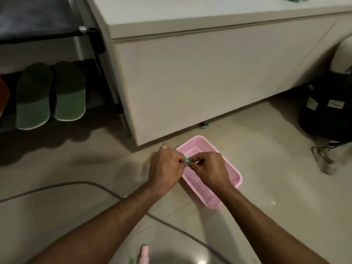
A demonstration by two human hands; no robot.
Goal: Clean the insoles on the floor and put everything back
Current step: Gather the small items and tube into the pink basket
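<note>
Hands, left hand (166, 164) & right hand (208, 166), pinch teal bit (187, 159) over pink basket (235, 175).

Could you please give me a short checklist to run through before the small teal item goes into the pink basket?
1. Small teal item pinched by both the left hand and right hand: ok.
2. Pink perforated plastic basket under the hands, mouth upward: ok.
3. Basket's visible floor free: ok; part behind the hands: cannot tell.
4. What the teal item is, and whether it is clean: cannot tell.
5. Pink spray bottle still out on the glossy tiled floor: not ok.
6. Grey cable near the forearms: cannot tell.
</note>
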